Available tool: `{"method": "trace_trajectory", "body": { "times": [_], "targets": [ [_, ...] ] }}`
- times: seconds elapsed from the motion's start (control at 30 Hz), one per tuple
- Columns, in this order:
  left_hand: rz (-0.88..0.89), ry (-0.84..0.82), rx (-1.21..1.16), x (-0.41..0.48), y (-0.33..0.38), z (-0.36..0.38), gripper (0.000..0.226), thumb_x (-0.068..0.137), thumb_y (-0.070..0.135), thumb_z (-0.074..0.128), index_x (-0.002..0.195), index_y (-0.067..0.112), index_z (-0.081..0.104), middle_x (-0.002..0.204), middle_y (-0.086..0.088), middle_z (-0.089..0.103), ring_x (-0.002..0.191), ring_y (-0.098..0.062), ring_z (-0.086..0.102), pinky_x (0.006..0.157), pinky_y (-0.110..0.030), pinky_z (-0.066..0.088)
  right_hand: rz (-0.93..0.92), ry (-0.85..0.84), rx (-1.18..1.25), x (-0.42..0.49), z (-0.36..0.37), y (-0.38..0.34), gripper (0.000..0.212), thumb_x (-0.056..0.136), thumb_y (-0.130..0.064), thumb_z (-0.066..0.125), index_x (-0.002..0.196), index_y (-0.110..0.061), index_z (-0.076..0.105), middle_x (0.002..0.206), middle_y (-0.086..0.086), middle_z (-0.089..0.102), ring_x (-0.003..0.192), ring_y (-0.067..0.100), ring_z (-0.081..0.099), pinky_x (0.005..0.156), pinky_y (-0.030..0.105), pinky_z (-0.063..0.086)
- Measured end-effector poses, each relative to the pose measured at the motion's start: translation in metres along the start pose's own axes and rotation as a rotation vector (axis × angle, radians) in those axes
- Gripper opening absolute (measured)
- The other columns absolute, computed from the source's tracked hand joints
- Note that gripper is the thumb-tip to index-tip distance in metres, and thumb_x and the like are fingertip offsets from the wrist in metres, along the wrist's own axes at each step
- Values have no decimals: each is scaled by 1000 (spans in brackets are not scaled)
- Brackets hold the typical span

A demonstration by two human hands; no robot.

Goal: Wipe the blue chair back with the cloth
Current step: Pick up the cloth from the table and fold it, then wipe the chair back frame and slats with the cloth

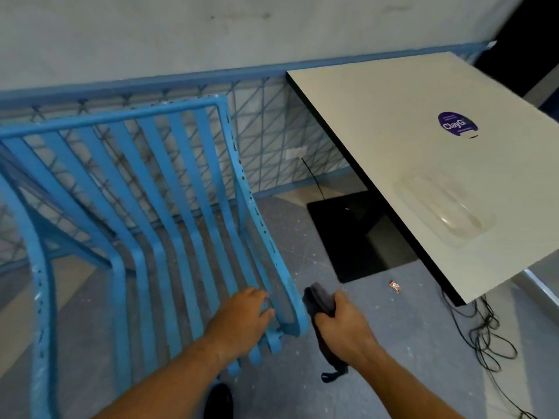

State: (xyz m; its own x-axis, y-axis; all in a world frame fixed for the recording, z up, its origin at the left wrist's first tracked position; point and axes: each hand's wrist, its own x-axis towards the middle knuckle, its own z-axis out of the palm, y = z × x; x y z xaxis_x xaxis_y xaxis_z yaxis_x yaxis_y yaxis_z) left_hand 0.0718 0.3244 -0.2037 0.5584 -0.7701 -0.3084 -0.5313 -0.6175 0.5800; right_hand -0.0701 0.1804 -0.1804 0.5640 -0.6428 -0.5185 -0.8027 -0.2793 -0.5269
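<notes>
Blue slatted metal chair (243, 182) filled the left half of the frame, its slats running from a rail at upper left down to rolled ends at bottom centre. Which stretch of slats was the back could not be told for sure from this angle. The dark grey cloth (320, 300) sat bunched at bottom centre, just right of the chair's rounded side rail, and whether it touched the metal was unclear.

To wipe well, the cloth probably needed opening out into a flatter pad. It could then be drawn along each slat in turn from the rail downward, with the edges and the perforated side rail done separately. Bracing the frame would stop it rocking under pressure.

The left hand (242, 316) reached in from the lower edge, palm down. Its fingers (264, 297) were curled over the rightmost slats beside the side rail, gripping them. The right hand (341, 325) came in from lower right, knuckles up. Its fingers and thumb were clamped round the cloth, and a loose tail hung below the wrist.

A white square tabletop with a black edge (423, 146) stood at upper right, well apart from the chair.
</notes>
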Motion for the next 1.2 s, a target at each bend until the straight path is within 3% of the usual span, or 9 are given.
{"method": "trace_trajectory", "body": {
  "times": [0.27,0.43,0.57,0.63,0.77,0.9,1.03,1.1,1.2],
  "targets": [
    [23,22,78,26,-48,58,49,94,45,46,134,16,45,130,4,47,122,-16,42,105,-29,35,-159,140,49,45,46,32,14,96,-42,53,110,-41,54,90,-16,57,76,3,59,56,12,42],
    [85,19,183,52,-75,81,58,93,51,44,140,18,38,139,4,41,128,-17,35,108,-32,31,-291,370,28,83,73,30,41,98,-30,50,138,-34,42,129,-7,46,109,10,51,90,36,52],
    [72,-57,312,62,-109,109,65,93,50,45,146,16,28,152,-3,27,138,-21,24,111,-37,25,-396,333,124,92,111,39,50,97,-21,52,145,-30,39,138,-10,45,118,5,46,100,33,48],
    [57,-96,381,69,-123,122,68,92,50,46,147,16,25,155,-7,20,141,-24,20,112,-42,25,-399,314,139,91,131,49,56,98,-20,51,149,-34,31,153,-10,34,134,7,36,111,28,35],
    [30,-196,465,89,-140,143,72,91,49,48,149,18,18,159,-5,7,144,-27,12,113,-50,22,-478,392,88,93,154,65,67,97,-22,50,149,-42,12,161,-13,12,138,-1,13,113,29,22],
    [3,-316,477,100,-151,164,79,92,50,47,152,19,6,160,0,-5,146,-24,2,117,-51,10,-550,504,-65,89,169,78,65,95,-36,36,150,-37,3,158,-15,0,145,14,7,115,41,17],
    [14,-341,466,102,-154,176,84,91,50,48,151,18,-1,160,0,-9,147,-21,-1,117,-49,7,-546,511,-54,90,171,82,67,95,-34,39,153,-34,5,161,-2,11,144,21,21,111,49,36],
    [52,-295,478,101,-157,178,86,90,53,48,151,17,0,160,0,-9,147,-19,-5,116,-48,4,-433,453,14,99,162,70,65,94,-39,37,152,-38,7,155,-3,26,132,22,42,97,47,51],
    [68,-303,446,103,-160,178,90,87,62,45,151,17,1,159,1,-10,146,-16,-8,119,-45,1,-375,438,-52,110,154,54,69,86,-49,31,151,-38,11,146,-4,35,118,17,49,88,44,54]
  ]
}}
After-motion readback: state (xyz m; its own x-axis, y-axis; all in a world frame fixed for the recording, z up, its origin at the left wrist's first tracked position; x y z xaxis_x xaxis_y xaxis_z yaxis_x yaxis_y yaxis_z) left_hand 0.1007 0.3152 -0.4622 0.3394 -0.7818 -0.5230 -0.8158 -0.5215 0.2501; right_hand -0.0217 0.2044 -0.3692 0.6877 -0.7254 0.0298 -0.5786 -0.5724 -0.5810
